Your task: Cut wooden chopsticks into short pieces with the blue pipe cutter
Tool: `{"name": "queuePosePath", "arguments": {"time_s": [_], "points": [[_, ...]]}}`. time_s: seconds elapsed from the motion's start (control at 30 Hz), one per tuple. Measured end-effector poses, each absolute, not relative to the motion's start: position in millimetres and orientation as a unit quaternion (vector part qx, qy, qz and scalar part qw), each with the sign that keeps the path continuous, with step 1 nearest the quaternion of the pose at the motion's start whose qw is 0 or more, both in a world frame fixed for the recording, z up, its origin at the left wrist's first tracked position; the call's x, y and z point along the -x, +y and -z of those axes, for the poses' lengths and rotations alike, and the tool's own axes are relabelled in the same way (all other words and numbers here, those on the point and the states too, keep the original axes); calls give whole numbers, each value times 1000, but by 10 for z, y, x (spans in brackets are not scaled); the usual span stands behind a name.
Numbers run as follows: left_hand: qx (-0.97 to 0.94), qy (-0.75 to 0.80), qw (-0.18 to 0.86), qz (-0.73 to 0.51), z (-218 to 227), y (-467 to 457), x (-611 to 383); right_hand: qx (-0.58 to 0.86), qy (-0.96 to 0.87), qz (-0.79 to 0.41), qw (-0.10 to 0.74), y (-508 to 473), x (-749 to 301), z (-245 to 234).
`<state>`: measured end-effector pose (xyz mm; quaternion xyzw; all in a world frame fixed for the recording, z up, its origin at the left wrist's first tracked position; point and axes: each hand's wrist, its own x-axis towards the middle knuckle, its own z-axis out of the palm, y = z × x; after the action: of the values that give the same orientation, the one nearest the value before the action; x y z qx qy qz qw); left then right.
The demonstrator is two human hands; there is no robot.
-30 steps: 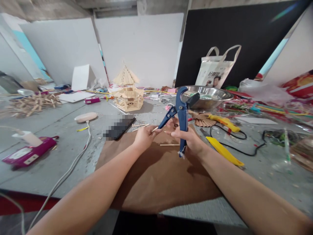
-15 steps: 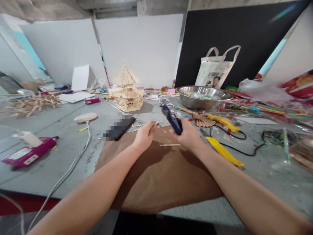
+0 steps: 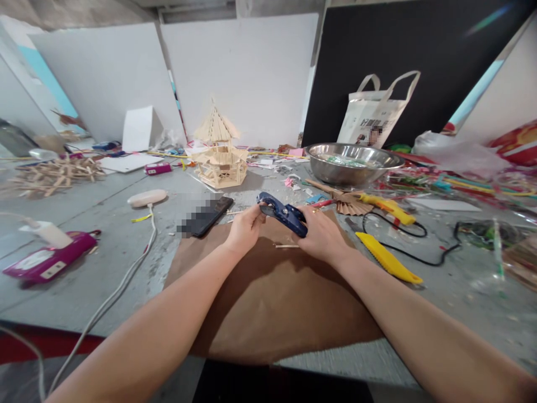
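My right hand [image 3: 321,232] is closed around the handles of a dark blue hand cutter [image 3: 289,217], a plier-like tool with a curved head. That head points left and meets the fingertips of my left hand [image 3: 245,228]. My left fingers are pinched together at the jaws; the short thin wooden stick they grip is now mostly hidden by fingers and tool. Below the cutter, a pale wooden stick [image 3: 287,246] lies on a brown sheet [image 3: 268,313], partly behind my right fingers.
A wooden stick pavilion model [image 3: 220,165] stands behind my hands. Left are a black phone [image 3: 212,217], a white cabled device [image 3: 146,198] and a purple power strip [image 3: 54,257]. Right are a yellow-handled saw [image 3: 388,257], a yellow corded tool [image 3: 388,208] and a metal bowl [image 3: 352,168].
The cutter has swung from pointing up and away to pointing left, and its head now meets my left fingertips. The stick end seen there before is now hidden.
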<state>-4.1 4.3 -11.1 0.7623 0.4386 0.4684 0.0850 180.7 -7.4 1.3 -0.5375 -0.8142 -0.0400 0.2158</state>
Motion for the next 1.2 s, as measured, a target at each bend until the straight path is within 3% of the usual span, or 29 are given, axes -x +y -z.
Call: {"name": "queuePosePath", "arguments": {"time_s": [1.2], "points": [[-778, 433, 67, -451, 98, 56, 77, 545, -822, 70, 151, -109, -1815, -135]]}}
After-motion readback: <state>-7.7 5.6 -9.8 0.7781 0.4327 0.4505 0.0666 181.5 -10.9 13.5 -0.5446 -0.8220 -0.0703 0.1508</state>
